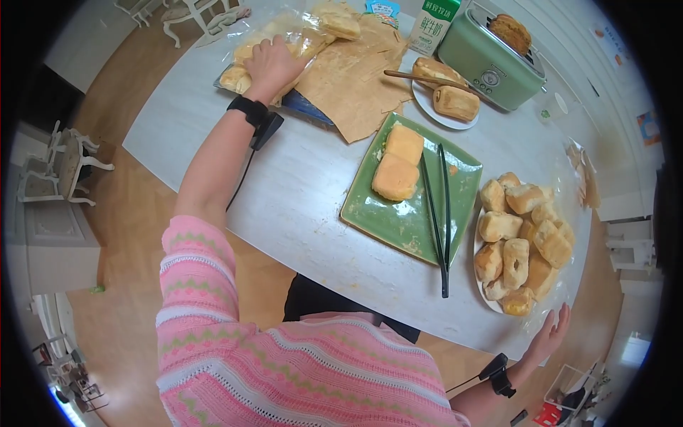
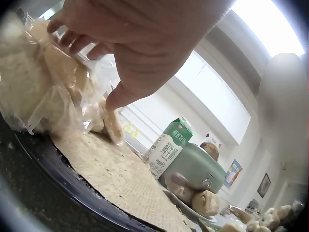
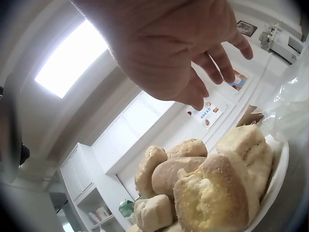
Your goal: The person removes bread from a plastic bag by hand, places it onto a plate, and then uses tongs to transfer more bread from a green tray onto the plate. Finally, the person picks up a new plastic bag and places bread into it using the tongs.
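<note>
My left hand [image 1: 274, 65] is over a clear plastic bag [image 1: 302, 35] of bread at the far left of the table. In the left wrist view its fingers [image 2: 79, 42] spread across the bag's wrapping, the thumb apart from them. Brown paper [image 1: 356, 89] lies beside the bag, over a dark tray [image 1: 307, 114]. At the near right edge, my right hand [image 1: 548, 336] hovers with loosely extended fingers, holding nothing. Next to it stands a white plate [image 1: 488, 297] heaped with several bread pieces [image 3: 212, 193].
A green square plate [image 1: 384, 226] holds two bread pieces [image 1: 398, 171] and black tongs [image 1: 442, 235], which overhang its near edge. Behind are a small plate [image 1: 448, 124] with rolls and a wooden utensil [image 1: 427, 78], a milk carton [image 1: 432, 27] and a green toaster [image 1: 491, 67] with bread in it.
</note>
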Available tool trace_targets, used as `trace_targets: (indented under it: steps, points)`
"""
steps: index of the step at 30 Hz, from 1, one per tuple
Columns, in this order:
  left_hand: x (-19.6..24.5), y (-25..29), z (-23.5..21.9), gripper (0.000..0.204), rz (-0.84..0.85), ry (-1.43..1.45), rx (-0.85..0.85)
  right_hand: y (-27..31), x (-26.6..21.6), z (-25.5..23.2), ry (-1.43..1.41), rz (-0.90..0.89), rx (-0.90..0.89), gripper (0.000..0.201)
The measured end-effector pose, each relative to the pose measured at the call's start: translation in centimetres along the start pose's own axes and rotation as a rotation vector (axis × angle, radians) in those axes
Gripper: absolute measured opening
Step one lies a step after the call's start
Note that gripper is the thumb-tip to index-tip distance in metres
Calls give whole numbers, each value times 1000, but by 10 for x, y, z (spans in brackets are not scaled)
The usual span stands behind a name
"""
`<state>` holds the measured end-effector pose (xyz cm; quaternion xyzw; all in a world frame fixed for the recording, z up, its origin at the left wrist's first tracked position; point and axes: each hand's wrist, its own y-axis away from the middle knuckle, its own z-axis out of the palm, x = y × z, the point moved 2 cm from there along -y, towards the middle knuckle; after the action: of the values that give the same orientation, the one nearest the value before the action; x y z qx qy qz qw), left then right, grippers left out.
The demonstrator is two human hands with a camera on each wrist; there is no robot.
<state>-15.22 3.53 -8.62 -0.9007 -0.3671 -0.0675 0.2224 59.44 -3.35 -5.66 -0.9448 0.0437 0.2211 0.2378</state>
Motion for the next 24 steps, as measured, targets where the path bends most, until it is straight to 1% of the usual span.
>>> trace_targets:
  steps: [2,3,5,6,8,9,11,12,14,15,17,18,20,21,23,24]
  points:
    - [-1,2,8,56,37,-88,-6,6,-5,-5,6,-4,-24,41]
    - [-4,1,15,56,38,-83,-6,9,-8,-8,10,-4,-20,41]
    - [-7,-1,20,43,53,-32,60,13,-12,-12,6,17,-41,41]
    - [-7,-1,21,43,51,-31,60,14,-17,-13,7,15,-41,41]
    - [-10,3,20,35,69,12,183,16,-26,-13,-4,29,-40,41]
    - [-13,1,19,35,64,7,184,16,-30,-11,-8,25,-45,41]
    - [-16,-6,17,29,21,129,102,15,-36,-6,-66,-7,-72,41]
    - [-17,-5,18,29,21,129,100,14,-36,-5,-66,-6,-73,41]
    - [-23,-3,13,27,20,258,280,12,-39,0,-78,-92,-79,39]
    - [-26,-4,11,27,24,257,279,12,-42,1,-78,-88,-79,39]
    - [-34,-5,0,25,3,433,466,13,-52,-2,-18,-160,-58,37]
    - [-37,-4,-5,25,8,434,462,14,-55,-3,-16,-154,-57,37]
    - [-46,1,-18,23,-8,720,581,15,-64,-5,0,-191,-46,36]
    - [-52,1,-21,23,-4,720,578,15,-66,-5,1,-187,-46,36]
    - [-58,3,-33,21,51,934,614,17,-75,-4,-6,-210,-41,34]
    - [-57,7,-38,21,55,932,610,18,-80,-3,-7,-204,-42,34]
